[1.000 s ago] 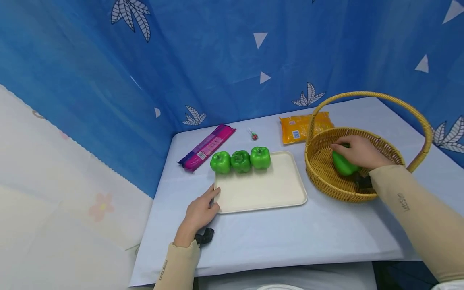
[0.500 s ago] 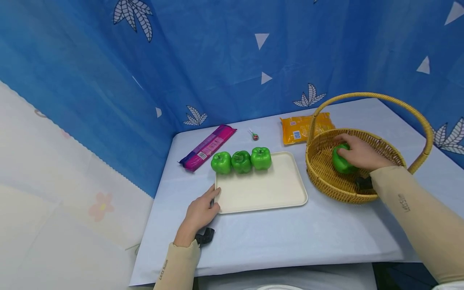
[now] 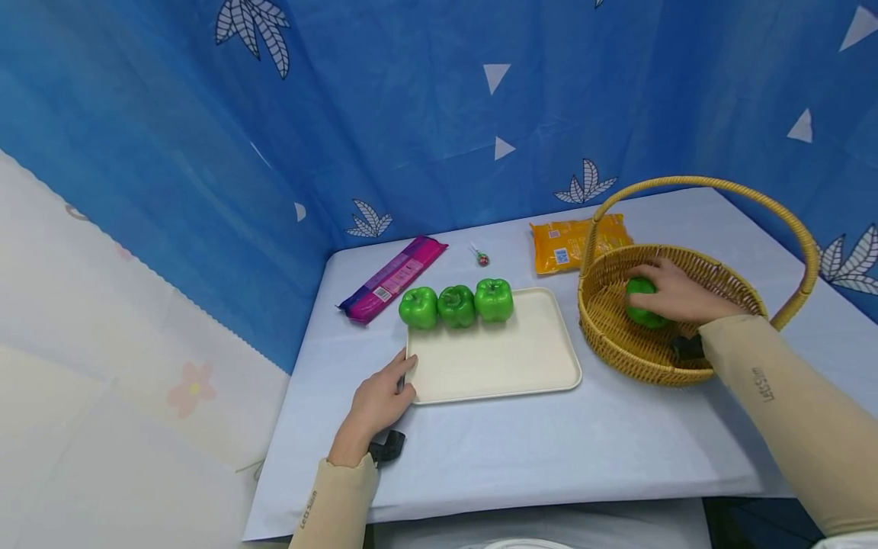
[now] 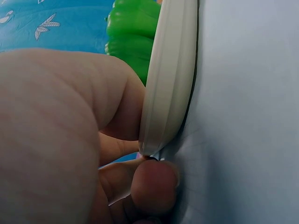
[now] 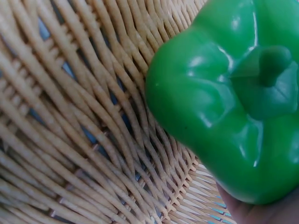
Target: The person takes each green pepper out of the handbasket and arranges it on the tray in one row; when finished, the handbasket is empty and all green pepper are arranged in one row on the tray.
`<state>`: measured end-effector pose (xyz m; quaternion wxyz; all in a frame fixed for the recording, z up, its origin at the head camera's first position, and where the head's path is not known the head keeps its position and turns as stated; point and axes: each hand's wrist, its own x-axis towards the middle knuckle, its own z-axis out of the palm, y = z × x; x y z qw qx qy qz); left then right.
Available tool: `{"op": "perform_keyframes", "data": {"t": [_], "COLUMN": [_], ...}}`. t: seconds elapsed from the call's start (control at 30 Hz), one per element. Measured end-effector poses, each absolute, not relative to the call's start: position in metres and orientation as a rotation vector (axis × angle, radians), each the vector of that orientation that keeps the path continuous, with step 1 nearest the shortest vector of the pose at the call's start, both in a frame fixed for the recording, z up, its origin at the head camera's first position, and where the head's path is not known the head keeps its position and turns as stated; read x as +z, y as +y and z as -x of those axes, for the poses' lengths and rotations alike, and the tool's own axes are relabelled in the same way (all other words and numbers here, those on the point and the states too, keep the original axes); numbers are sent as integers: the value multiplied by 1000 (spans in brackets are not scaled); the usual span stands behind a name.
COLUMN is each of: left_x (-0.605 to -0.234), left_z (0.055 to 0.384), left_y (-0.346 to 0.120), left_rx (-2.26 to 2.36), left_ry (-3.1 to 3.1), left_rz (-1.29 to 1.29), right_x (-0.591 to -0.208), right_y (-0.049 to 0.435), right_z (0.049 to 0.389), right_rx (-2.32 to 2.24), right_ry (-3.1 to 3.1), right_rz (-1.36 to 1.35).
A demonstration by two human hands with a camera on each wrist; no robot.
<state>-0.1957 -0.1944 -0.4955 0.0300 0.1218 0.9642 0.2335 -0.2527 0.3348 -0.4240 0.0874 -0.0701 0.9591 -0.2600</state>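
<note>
Inside the wicker basket [image 3: 620,354] my right hand [image 3: 679,293] holds a green bell pepper [image 3: 645,305]. Its stem side shows large in the right wrist view, with fingertips under its lower right edge and the woven wall close beside it. My left hand [image 3: 380,396] grips the left edge of a cream tray [image 3: 494,358], the thumb over the rim [image 4: 166,93] and a fingertip at its outer side. Along the tray's back left edge stand three more bell peppers, a left one [image 3: 418,308], a middle one [image 3: 456,306] and a right one [image 3: 494,300].
A pink and purple packet [image 3: 394,280] lies at the back left of the white-covered table [image 3: 507,450]. Near it is a small lollipop [image 3: 482,258]. An orange packet [image 3: 569,242] lies behind the basket, whose tall handle [image 3: 706,181] arches over my right hand. A blue curtain [image 3: 425,114] hangs behind.
My right hand has shifted its fingers around the bell pepper and the pepper has turned slightly within the basket. The left hand and the tray have stayed in place.
</note>
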Motion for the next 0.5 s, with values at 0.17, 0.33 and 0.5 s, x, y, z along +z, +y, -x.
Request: {"op": "perform_keyframes", "data": {"t": [0.17,0.33,0.5], "left_x": [-495,-495,-495], "left_z": [196,196,195], "left_y": [-194,-194,-194], "left_rx": [720,712,710], "left_ry": [2969,2974,2975], "left_rz": [-371,-372,-368], "right_x": [-422,-423,-424], "right_y": [335,334,334], "right_z": [251,253,253], "right_rx": [-775,-754,-788], "right_ry": [2851,2847,2833], "right_rz": [231,206,249]}}
